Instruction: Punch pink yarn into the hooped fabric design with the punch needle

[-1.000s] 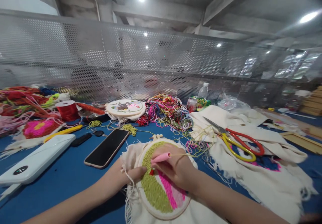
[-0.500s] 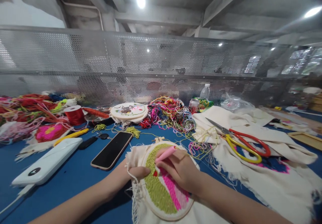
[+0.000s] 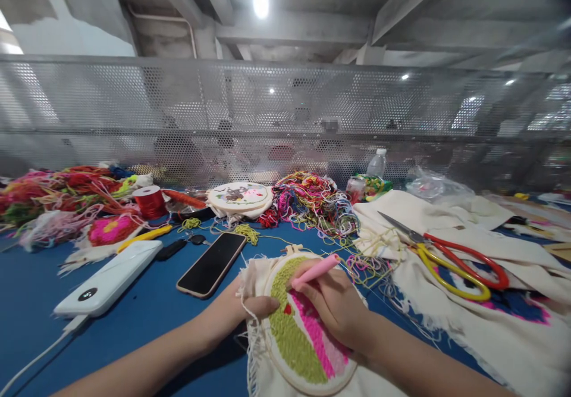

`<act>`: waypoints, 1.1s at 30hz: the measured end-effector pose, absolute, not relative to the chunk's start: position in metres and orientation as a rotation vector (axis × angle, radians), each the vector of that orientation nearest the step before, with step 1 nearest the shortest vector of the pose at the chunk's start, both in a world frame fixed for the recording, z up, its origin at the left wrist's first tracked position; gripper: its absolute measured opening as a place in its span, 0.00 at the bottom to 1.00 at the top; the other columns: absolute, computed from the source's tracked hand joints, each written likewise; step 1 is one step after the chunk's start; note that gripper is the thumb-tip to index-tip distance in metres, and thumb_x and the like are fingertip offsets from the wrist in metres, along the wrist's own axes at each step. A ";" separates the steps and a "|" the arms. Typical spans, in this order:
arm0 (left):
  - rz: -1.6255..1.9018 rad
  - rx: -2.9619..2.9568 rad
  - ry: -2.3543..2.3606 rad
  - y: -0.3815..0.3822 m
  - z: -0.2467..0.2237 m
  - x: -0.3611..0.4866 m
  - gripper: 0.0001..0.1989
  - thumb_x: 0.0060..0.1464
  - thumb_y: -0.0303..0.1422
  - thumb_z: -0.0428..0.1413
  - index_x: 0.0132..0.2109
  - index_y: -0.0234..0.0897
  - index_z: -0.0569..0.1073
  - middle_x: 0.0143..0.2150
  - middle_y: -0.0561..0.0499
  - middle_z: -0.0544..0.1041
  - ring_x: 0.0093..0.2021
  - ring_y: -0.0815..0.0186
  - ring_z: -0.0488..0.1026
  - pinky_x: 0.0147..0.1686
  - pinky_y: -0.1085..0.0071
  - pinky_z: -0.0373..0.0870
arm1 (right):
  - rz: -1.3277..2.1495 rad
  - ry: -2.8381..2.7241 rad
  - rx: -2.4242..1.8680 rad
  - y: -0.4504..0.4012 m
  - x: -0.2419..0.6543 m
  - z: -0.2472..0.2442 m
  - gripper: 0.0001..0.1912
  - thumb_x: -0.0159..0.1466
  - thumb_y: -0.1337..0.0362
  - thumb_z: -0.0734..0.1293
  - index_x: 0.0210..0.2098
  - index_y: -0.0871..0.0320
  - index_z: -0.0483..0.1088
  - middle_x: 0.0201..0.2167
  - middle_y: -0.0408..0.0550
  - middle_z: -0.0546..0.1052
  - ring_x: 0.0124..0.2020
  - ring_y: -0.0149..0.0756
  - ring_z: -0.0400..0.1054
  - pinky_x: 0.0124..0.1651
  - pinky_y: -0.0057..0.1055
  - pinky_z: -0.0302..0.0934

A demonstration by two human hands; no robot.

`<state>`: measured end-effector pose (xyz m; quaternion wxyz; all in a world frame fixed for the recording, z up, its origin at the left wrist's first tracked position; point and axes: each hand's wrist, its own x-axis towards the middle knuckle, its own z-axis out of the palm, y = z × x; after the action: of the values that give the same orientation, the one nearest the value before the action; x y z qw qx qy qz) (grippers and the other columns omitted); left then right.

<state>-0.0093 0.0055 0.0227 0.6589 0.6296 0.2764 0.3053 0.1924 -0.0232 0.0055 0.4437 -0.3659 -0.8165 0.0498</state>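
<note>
An embroidery hoop (image 3: 273, 349) with cream cloth stretched in it lies tilted at the front. Green, bright pink and pale pink loops cover much of the cloth, with a small red patch (image 3: 288, 309) near its middle. My left hand (image 3: 261, 306) grips the hoop's left side, thumb over the rim and the other fingers hidden beneath. In my right hand (image 3: 332, 308) is a pink punch needle (image 3: 319, 269), pinched between thumb and fingers over the upper part of the design. Its tip is hidden by my fingers. Fringed cloth edges (image 3: 253, 337) hang outside the hoop.
A phone (image 3: 212, 264) and a white power bank (image 3: 109, 278) with a cable lie to the left. Scissors (image 3: 450, 260) rest on cream cloth at right. Tangled yarn (image 3: 312, 203), a second hoop (image 3: 241, 197) and a red thread spool (image 3: 150, 202) sit behind, before a perforated metal screen (image 3: 267, 111).
The whole view has swung a little to the left, so everything sits farther right in the picture. The punch needle's handle leans slightly differently in my right hand; my left hand keeps its hold.
</note>
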 end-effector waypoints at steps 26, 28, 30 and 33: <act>0.688 1.694 0.442 0.027 0.001 -0.008 0.28 0.52 0.33 0.58 0.60 0.34 0.64 0.48 0.42 0.77 0.49 0.51 0.71 0.49 0.58 0.67 | 0.228 -1.863 -0.868 -0.033 0.195 0.005 0.07 0.68 0.66 0.57 0.41 0.53 0.65 0.35 0.47 0.75 0.36 0.35 0.71 0.38 0.33 0.64; 0.684 1.666 0.449 0.022 0.004 -0.008 0.28 0.53 0.32 0.57 0.61 0.34 0.62 0.48 0.42 0.76 0.48 0.52 0.72 0.49 0.58 0.67 | 0.205 -1.890 -0.859 -0.032 0.196 0.005 0.07 0.68 0.66 0.57 0.41 0.53 0.65 0.35 0.47 0.75 0.36 0.35 0.71 0.39 0.33 0.64; 0.707 1.678 0.461 0.020 0.005 -0.008 0.28 0.53 0.31 0.57 0.60 0.34 0.63 0.49 0.41 0.76 0.50 0.51 0.71 0.50 0.59 0.67 | 0.191 -1.936 -0.864 -0.031 0.196 0.006 0.06 0.68 0.65 0.57 0.41 0.54 0.65 0.35 0.47 0.76 0.36 0.35 0.71 0.39 0.33 0.64; 0.739 1.715 0.471 0.022 0.001 -0.008 0.28 0.51 0.31 0.58 0.59 0.34 0.64 0.51 0.41 0.75 0.52 0.50 0.69 0.49 0.60 0.67 | 0.179 -2.030 -0.914 -0.029 0.193 0.008 0.06 0.67 0.64 0.59 0.39 0.55 0.67 0.36 0.48 0.75 0.37 0.37 0.70 0.40 0.35 0.64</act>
<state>-0.0077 0.0223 0.0006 0.5712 0.7309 0.2006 0.3151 0.1929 -0.0295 0.0083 0.4385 -0.3678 -0.8168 0.0722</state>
